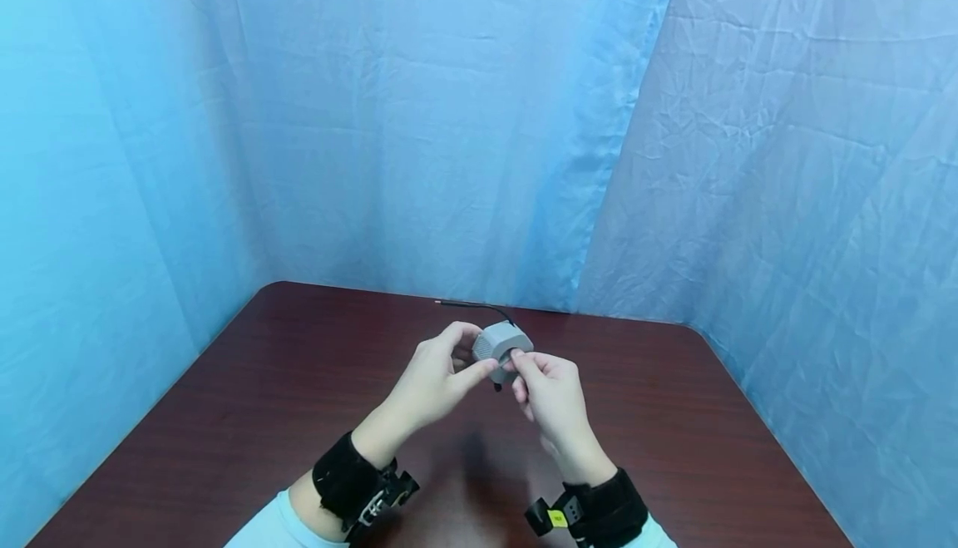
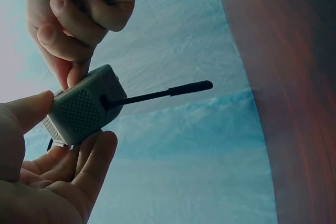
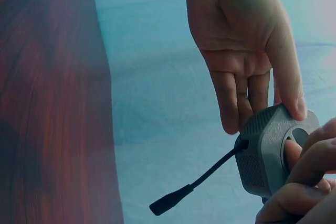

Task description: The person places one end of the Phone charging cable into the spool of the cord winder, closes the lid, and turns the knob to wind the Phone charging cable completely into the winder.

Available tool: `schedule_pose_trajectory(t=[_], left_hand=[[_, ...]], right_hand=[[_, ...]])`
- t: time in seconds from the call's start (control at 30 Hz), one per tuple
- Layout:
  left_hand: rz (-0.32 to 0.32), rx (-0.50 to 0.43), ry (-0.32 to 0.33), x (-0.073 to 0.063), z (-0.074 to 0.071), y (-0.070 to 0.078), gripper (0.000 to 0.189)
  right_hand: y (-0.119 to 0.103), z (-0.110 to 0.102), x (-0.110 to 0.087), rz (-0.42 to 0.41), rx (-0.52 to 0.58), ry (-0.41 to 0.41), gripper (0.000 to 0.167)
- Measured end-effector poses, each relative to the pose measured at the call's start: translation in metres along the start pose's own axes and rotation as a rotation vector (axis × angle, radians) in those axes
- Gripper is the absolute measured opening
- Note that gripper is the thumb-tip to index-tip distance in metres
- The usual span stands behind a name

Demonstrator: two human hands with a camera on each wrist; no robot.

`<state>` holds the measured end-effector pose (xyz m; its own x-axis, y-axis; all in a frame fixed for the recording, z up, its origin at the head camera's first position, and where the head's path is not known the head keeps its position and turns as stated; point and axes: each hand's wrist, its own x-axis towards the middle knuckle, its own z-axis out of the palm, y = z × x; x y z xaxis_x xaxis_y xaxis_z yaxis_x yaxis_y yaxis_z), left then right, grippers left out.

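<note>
A small grey block-shaped housing (image 1: 503, 335) with textured sides and a round opening is held above the table. My left hand (image 1: 432, 377) grips it from the left, thumb on the near edge and fingers behind. My right hand (image 1: 555, 392) has its thumb and a finger pinched at the round opening, the other fingers curled. In the right wrist view a fingertip (image 3: 292, 153) shows inside that opening. One thin black cord (image 1: 473, 305) sticks out from the far side. From the underside hangs a second black cord (image 2: 152, 96) with a thicker end. What the pinching fingers touch inside is partly hidden.
The dark reddish-brown table (image 1: 299, 365) lies beneath both hands. Blue curtains (image 1: 419, 157) stand along its back and sides. Black camera straps (image 1: 348, 477) are on both wrists.
</note>
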<state>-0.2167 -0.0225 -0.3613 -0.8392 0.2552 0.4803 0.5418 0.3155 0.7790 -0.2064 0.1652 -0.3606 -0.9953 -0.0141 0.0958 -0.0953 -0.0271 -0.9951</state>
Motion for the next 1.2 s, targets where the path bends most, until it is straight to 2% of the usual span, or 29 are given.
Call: schedule_pose_trajectory(t=[0.23,0.33,0.47,0.6,0.8,0.9,1.03,1.13,1.2], left_hand=[[-0.01,0.041,0.008,0.0,-0.004,0.002,0.034],[-0.028,0.053,0.014,0.0,-0.008,0.002,0.034],[-0.063,0.062,0.02,0.001,-0.012,0.003,0.033],[-0.089,0.053,0.015,0.003,-0.017,0.003,0.032],[-0.106,0.045,-0.002,0.004,-0.02,0.003,0.032],[-0.121,0.042,-0.012,0.004,-0.02,0.004,0.032],[-0.136,0.032,-0.032,0.004,-0.02,0.004,0.031],[-0.139,0.023,-0.051,0.003,-0.02,0.005,0.031],[-0.139,0.016,-0.063,0.003,-0.02,0.005,0.03]], right_hand=[[0.0,-0.005,0.001,-0.025,-0.068,-0.04,0.034],[-0.003,-0.011,0.002,-0.094,-0.104,-0.037,0.033],[-0.009,-0.023,0.004,-0.3,-0.204,0.002,0.025],[-0.015,-0.034,0.005,-0.588,-0.393,0.031,0.01],[-0.023,-0.044,0.006,-0.973,-0.663,0.043,0.027],[-0.025,-0.045,0.007,-1.128,-0.784,0.039,0.026],[-0.025,-0.043,0.009,-1.278,-0.9,0.008,0.022],[-0.02,-0.041,0.009,-1.315,-0.935,-0.041,0.017],[-0.016,-0.039,0.01,-1.307,-0.967,-0.063,0.016]])
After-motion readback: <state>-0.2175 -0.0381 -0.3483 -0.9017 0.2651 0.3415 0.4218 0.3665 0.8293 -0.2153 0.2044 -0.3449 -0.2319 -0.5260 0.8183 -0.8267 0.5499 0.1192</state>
